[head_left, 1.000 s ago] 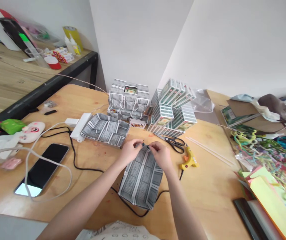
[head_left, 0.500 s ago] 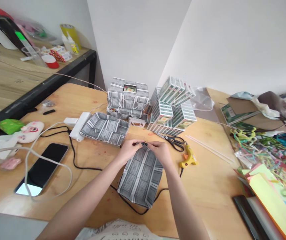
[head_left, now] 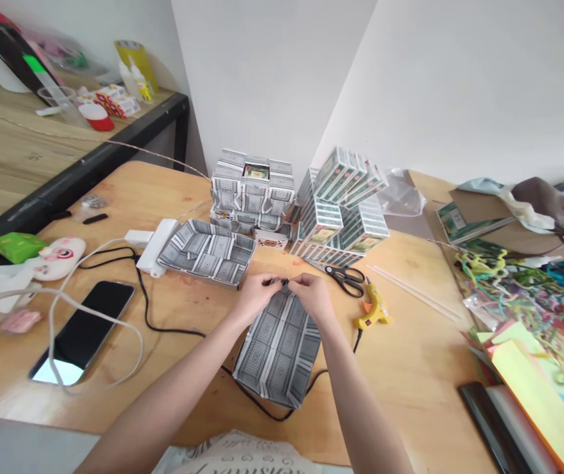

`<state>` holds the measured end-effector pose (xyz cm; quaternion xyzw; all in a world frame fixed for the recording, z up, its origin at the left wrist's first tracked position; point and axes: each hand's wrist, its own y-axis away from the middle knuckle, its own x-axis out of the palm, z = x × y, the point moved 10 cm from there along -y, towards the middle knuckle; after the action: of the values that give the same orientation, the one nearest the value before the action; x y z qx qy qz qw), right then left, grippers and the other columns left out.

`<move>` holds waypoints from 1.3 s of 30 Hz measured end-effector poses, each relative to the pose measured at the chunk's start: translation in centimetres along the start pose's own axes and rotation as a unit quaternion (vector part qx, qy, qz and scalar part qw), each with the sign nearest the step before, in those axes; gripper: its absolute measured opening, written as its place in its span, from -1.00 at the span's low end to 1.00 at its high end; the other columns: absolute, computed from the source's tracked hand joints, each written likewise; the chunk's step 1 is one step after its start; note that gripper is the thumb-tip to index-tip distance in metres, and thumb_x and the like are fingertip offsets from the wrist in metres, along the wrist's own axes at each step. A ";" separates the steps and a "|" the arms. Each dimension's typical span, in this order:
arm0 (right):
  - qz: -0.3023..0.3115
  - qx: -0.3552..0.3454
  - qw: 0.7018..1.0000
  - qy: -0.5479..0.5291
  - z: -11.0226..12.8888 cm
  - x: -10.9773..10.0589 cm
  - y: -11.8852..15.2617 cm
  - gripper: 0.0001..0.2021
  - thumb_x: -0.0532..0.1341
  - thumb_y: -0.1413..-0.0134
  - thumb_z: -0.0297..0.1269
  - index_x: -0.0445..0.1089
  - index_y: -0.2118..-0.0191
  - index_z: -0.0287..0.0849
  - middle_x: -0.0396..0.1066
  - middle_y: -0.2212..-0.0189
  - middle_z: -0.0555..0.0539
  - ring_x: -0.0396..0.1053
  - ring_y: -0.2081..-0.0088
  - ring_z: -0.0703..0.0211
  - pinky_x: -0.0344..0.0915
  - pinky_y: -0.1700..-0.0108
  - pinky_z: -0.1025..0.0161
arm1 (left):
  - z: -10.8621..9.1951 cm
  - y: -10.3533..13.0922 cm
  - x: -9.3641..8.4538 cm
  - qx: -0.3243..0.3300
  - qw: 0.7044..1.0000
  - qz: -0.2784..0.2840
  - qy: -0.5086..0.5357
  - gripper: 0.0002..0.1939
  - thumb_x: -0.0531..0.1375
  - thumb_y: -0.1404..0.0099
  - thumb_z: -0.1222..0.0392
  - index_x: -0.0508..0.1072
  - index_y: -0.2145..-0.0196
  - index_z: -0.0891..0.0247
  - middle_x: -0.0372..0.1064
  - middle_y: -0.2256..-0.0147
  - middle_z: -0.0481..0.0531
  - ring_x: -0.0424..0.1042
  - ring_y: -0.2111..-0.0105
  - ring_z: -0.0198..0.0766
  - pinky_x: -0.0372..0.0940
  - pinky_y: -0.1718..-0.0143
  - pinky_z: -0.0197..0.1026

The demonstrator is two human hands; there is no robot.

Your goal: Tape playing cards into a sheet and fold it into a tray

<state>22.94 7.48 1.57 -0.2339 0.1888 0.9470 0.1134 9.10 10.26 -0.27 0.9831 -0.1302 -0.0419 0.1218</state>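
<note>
In front of me lies an open tray made of playing cards, its grey patterned card backs facing inward. My left hand is at the tray's far edge, thumb and fingers pinched together. My right hand pinches at the same edge, its fingertips close to the left ones. Something small and dark shows between the fingertips; its kind is too small to tell. A second card tray sits beyond my left hand. Black-handled scissors and a yellow glue gun lie to the right of my right hand.
Behind stand a card-covered block and stacked card boxes. On the left are a phone, a white power strip and loose cables. Coloured papers and tangled yarn-like strands lie on the right. A black cord passes under the near tray.
Both hands stay pinched at the tray's far edge, with only slight shifts of the fingers. The view has tilted a little; the objects on the table keep their places.
</note>
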 end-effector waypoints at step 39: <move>-0.019 -0.111 0.993 0.034 0.6 -0.4 2.0 -0.77 0.10 0.16 -0.35 0.46 0.35 -0.16 0.51 0.34 -0.04 0.43 0.28 0.14 0.30 0.17 0.22 | 0.6 1.4 2.6 0.033 0.990 0.138 0.003 -0.51 0.01 -0.03 0.44 0.29 0.03 0.28 0.25 -0.03 0.08 0.20 -0.06 -0.21 0.04 -0.13 -0.11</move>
<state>22.40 5.86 2.90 -0.2805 0.0814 0.9513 0.0986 11.19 8.15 -0.67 0.9594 -0.2653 -0.0178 0.0937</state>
